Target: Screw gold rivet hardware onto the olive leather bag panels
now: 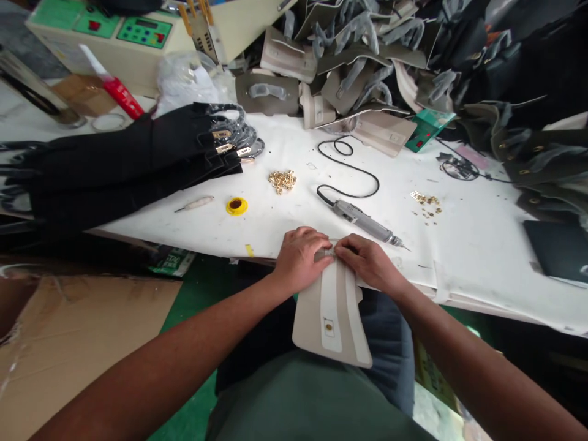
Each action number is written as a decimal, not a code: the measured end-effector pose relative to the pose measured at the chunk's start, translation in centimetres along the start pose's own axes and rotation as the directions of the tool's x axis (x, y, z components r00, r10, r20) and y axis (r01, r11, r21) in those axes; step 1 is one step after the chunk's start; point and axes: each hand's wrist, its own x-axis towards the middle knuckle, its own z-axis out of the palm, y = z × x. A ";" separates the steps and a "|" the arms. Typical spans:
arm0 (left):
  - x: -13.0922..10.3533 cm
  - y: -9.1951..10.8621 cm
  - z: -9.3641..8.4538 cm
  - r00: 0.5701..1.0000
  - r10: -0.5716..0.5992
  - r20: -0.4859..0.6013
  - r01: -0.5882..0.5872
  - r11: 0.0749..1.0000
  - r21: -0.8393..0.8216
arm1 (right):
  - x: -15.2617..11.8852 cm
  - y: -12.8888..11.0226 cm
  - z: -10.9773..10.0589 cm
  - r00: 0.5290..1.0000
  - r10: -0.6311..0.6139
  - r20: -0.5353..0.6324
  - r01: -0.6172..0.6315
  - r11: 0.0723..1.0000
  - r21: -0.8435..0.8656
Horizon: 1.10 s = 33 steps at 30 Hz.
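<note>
A beige panel (pixel 316 312) with pale strips and a small gold fitting near its lower end lies over the table's front edge and my lap. My left hand (pixel 303 257) presses on its upper end, thumb and fingers closed on it. Across from it, my right hand (pixel 361 257) pinches the same end from the right side. Whatever small part may sit between my fingertips is too small to make out. Just beyond my right hand lies a grey electric screwdriver (pixel 365 220), its bit pointing right and its black cord trailing back.
Small gold pieces (pixel 282 181) lie mid-table, with more gold hardware (pixel 427 202) at right. A yellow tape roll (pixel 237 206) and a thin pointed tool (pixel 195 204) lie at left, near stacked black straps (pixel 114 153). Beige and olive panels (pixel 386 131) pile up behind a green box (pixel 425 130).
</note>
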 end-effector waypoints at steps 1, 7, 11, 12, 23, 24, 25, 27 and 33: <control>0.0 0.0 0.0 1.000 0.000 0.001 0.000 1.000 -0.001 | 0.3 0.0 0.2 1.000 -0.007 0.001 0.007 1.000 -0.020; -0.1 -0.3 0.1 0.999 0.032 0.003 -0.032 0.999 0.045 | 0.4 0.2 0.4 0.998 -0.063 -0.009 0.061 0.992 -0.107; -0.1 -0.4 0.2 0.998 0.069 -0.011 -0.068 0.995 0.076 | 0.1 0.1 0.9 0.989 -0.137 -0.050 0.124 0.973 -0.196; -0.1 -0.4 0.2 0.997 0.077 -0.014 -0.076 0.994 0.082 | 0.1 0.1 1.0 0.988 -0.143 -0.062 0.127 0.968 -0.218; -0.2 -0.5 0.2 0.996 0.090 -0.015 -0.088 0.990 0.109 | 1.0 -0.2 1.0 0.986 0.149 -0.081 -0.156 0.983 -0.093; -0.2 -0.5 0.2 0.996 0.090 -0.013 -0.088 0.990 0.110 | 1.2 -0.3 0.9 0.982 0.179 -0.064 -0.184 0.980 -0.075; -0.2 -0.5 0.2 0.996 0.091 -0.012 -0.089 0.990 0.111 | 1.4 -0.4 0.8 0.978 0.204 -0.047 -0.207 0.976 -0.062; -0.1 -0.4 0.1 0.996 0.089 -0.007 -0.088 0.990 0.113 | 1.7 -0.5 0.7 0.974 0.225 -0.016 -0.225 0.973 -0.047; -0.1 -0.3 0.2 0.996 0.083 -0.015 -0.081 0.990 0.116 | 1.3 -0.2 0.1 0.988 0.150 0.023 -0.151 0.987 0.058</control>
